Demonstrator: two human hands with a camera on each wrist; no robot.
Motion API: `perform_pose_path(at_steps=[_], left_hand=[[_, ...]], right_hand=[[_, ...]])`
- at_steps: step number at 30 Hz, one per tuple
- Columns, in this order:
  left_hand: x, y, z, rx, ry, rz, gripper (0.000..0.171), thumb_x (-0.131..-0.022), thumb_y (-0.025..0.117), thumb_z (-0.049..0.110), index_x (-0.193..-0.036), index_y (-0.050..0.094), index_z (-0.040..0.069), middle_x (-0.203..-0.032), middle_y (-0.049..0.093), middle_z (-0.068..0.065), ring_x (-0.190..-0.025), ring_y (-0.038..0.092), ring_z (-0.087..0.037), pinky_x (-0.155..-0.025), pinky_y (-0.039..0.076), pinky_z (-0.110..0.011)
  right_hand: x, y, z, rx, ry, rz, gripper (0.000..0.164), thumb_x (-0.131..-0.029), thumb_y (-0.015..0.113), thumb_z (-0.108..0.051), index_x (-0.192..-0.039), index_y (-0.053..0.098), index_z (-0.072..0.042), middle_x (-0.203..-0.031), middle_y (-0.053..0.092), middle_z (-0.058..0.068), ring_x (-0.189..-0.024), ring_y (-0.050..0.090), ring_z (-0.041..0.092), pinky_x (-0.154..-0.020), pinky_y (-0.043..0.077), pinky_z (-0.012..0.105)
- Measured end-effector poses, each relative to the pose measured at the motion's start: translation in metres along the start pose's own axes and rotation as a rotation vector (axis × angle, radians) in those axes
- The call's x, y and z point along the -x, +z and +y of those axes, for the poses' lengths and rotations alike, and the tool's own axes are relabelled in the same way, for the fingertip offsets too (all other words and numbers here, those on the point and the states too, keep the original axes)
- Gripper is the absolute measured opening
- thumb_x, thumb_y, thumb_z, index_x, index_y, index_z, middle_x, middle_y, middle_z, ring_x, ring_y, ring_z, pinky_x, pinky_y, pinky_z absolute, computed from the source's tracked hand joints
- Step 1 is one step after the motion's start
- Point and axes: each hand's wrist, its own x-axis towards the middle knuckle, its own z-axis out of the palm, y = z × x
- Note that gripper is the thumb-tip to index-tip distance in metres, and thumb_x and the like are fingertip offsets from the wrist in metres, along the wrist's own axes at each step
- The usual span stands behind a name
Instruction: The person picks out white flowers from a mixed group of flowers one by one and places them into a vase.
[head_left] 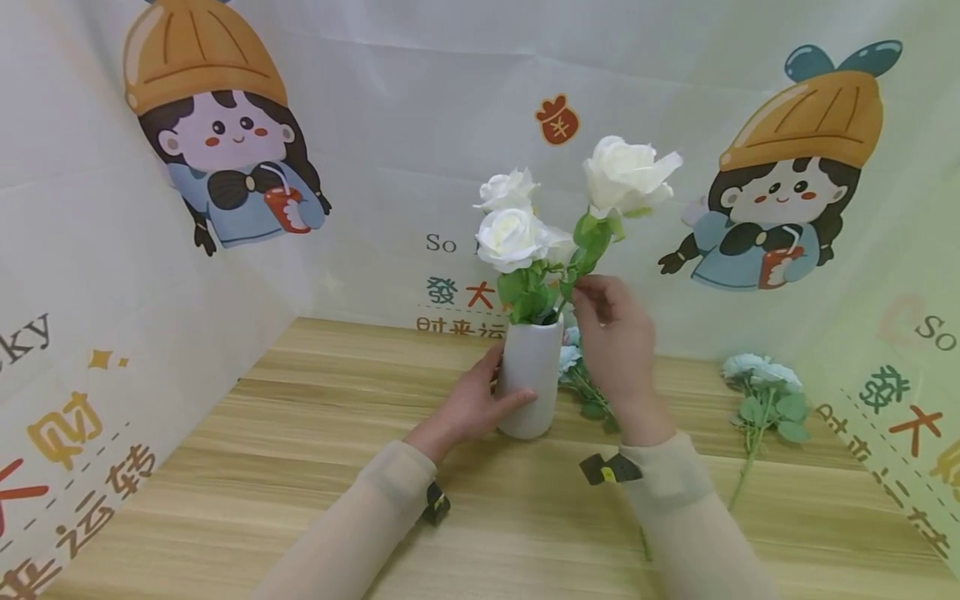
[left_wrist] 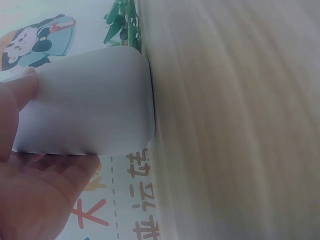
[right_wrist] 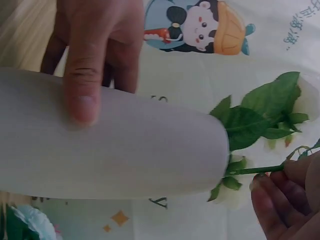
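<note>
A tall white vase (head_left: 528,383) stands upright on the wooden table. My left hand (head_left: 472,400) grips its side, the thumb across the front and the fingers round the far side; the left wrist view shows the vase's base (left_wrist: 135,100) at the tabletop. Several white roses (head_left: 513,239) with green leaves rise from the mouth. Just above the rim, my right hand (head_left: 618,333) pinches the stem of a taller white rose (head_left: 628,177), which leans right. In the right wrist view, this green stem (right_wrist: 260,170) runs from between thumb and fingers into the vase mouth.
Pale blue flowers (head_left: 763,375) on a long stem lie at the table's right. More blue flowers (head_left: 570,360) lie behind the vase, partly hidden by my right hand. A printed cloth (head_left: 390,108) walls the wooden table (head_left: 337,400) at the back and sides.
</note>
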Motion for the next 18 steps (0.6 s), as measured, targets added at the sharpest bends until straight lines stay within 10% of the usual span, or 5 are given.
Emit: perform_pose_path(at_steps=[6, 18], left_hand=[[0.001, -0.001, 0.002, 0.001, 0.0, -0.001, 0.091, -0.105, 0.076, 0.043, -0.173, 0.026, 0.009, -0.167, 0.05, -0.023, -0.151, 0.055, -0.042, -0.121, 0.052, -0.059], [0.001, 0.0, 0.003, 0.019, 0.005, 0.005, 0.091, -0.105, 0.076, 0.041, -0.173, 0.026, 0.008, -0.165, 0.051, -0.025, -0.149, 0.057, -0.042, -0.118, 0.055, -0.06]], right_hand=[[0.001, 0.008, 0.014, 0.079, 0.029, -0.072, 0.018, -0.106, 0.069, -0.008, -0.119, 0.075, 0.004, -0.112, 0.081, 0.023, -0.112, 0.074, 0.041, -0.096, 0.061, 0.058], [0.003, 0.015, 0.026, 0.198, 0.06, -0.217, 0.029, -0.105, 0.062, -0.013, -0.113, 0.081, 0.007, -0.121, 0.076, 0.027, -0.126, 0.064, 0.048, -0.115, 0.048, 0.064]])
